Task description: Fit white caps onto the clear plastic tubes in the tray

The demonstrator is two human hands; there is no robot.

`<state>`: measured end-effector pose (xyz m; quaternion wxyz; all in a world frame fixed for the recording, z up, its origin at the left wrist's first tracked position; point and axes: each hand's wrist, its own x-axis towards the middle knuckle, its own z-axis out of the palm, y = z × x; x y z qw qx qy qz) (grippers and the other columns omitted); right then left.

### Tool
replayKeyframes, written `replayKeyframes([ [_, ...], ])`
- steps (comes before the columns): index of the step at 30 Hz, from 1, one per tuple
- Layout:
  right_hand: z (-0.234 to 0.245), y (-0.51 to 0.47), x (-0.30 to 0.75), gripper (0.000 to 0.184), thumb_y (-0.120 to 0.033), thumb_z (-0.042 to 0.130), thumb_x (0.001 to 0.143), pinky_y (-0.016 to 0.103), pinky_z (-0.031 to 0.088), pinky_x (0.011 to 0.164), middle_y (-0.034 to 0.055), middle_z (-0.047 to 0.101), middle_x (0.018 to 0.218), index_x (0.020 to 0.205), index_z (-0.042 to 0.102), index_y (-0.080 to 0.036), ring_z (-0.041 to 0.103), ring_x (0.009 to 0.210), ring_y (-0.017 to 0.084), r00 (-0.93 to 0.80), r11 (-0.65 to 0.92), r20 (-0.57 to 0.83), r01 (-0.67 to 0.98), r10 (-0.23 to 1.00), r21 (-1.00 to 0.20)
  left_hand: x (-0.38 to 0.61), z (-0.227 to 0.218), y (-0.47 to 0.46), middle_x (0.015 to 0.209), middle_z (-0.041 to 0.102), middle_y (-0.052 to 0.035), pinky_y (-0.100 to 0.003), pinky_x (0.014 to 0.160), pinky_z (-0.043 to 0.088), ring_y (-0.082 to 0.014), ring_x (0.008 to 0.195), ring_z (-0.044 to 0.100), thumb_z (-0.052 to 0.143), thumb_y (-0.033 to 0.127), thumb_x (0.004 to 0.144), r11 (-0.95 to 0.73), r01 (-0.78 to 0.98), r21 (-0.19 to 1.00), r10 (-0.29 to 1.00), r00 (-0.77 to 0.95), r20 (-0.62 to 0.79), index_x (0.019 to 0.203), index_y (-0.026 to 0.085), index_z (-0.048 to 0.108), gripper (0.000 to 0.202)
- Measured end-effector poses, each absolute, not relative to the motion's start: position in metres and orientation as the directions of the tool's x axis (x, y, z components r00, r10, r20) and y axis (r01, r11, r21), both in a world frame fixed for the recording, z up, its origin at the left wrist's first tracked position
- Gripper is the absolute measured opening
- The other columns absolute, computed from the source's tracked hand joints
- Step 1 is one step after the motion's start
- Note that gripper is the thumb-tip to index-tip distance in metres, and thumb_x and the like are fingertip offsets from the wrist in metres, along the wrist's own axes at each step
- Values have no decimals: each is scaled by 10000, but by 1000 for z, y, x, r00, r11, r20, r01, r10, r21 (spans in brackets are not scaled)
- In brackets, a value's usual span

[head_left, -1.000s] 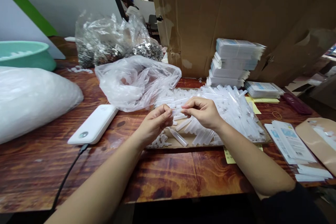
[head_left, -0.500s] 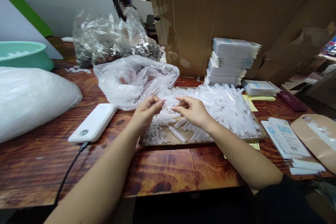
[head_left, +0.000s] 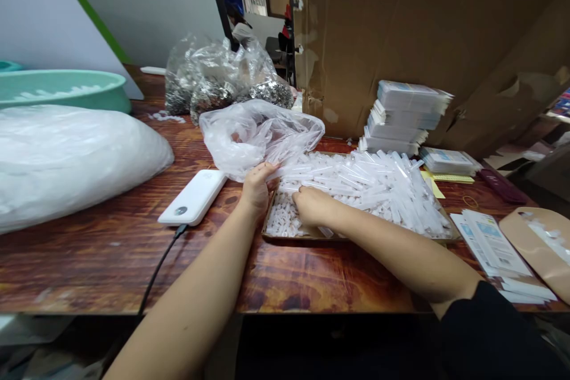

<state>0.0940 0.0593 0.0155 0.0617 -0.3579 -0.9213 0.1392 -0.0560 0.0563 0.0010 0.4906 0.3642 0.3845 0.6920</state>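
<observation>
My right hand (head_left: 312,206) is curled, fingertips down among the small white caps (head_left: 285,222) at the cardboard tray's (head_left: 267,235) near-left corner, my left hand (head_left: 256,181) pinching a clear tube (head_left: 294,171) above them; both look light, stiff, slippery, best nipped mid-body.

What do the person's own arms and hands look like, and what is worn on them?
Both forearms are bare. The left hand and the right hand wear no gloves, and no rings, watch or bracelet can be seen. A black sleeve covers the right upper arm down to about the elbow. No sleeve shows on the left arm.
</observation>
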Motion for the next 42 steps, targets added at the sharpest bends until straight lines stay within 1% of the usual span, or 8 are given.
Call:
replayKeyframes([
  [5,28,66,105,165,-69,627,746,292,537,601,35,670,606,649,591,-197,670,605,206,-605,443,-103,678,789,-586,-59,2,57,451,324,85,-207,418,141,-48,401,235,788,334,623,-229,-445,866,961,-245,129,573,194,497,327],
  [12,32,68,129,171,-153,482,885,311,618,714,82,715,728,723,516,-198,729,707,174,-578,232,-91,460,811,-857,-57,10,52,459,330,96,-174,456,252,-48,431,260,855,296,610,-173,-493,853,984,-127,127,627,194,497,373],
  [16,20,62,134,38,-205,580,870,341,591,783,43,705,797,832,575,-199,706,789,177,-575,311,40,382,817,-870,-56,11,51,473,363,93,-168,464,281,-49,439,305,897,281,599,-120,-486,866,993,-62,103,689,176,559,365],
  [21,19,46,139,165,-54,679,724,435,428,1060,37,712,879,775,643,-206,640,970,214,-615,511,229,332,755,-793,-56,11,50,493,360,94,-170,478,287,-55,468,335,914,287,603,-91,-471,878,996,-25,89,721,170,568,384],
  [24,23,46,147,88,-125,667,804,411,451,1007,60,715,976,842,661,-203,631,974,206,-582,539,290,313,759,-782,-55,12,49,499,368,92,-172,492,300,-63,486,356,920,304,600,-72,-461,885,997,5,83,745,172,585,389],
  [29,28,51,174,269,-336,778,798,285,520,719,-1,688,861,1018,672,-225,664,805,152,-457,193,193,-47,868,-980,-45,19,41,526,441,72,-173,505,314,-49,485,358,949,356,594,-2,-427,904,991,121,60,696,166,569,437],
  [34,35,48,207,370,-389,911,713,219,519,660,5,731,916,1004,745,-234,683,804,114,-417,-36,111,-329,902,-944,-29,20,30,574,528,41,-190,531,357,-69,527,445,982,418,564,88,-382,920,963,268,19,710,148,625,471],
  [42,18,33,217,241,-410,856,830,262,609,740,12,774,900,993,780,-250,715,790,124,-232,370,395,-144,889,-918,-15,15,21,615,560,34,-200,521,270,-81,551,452,927,516,647,100,-268,958,927,374,8,811,163,642,482],
])
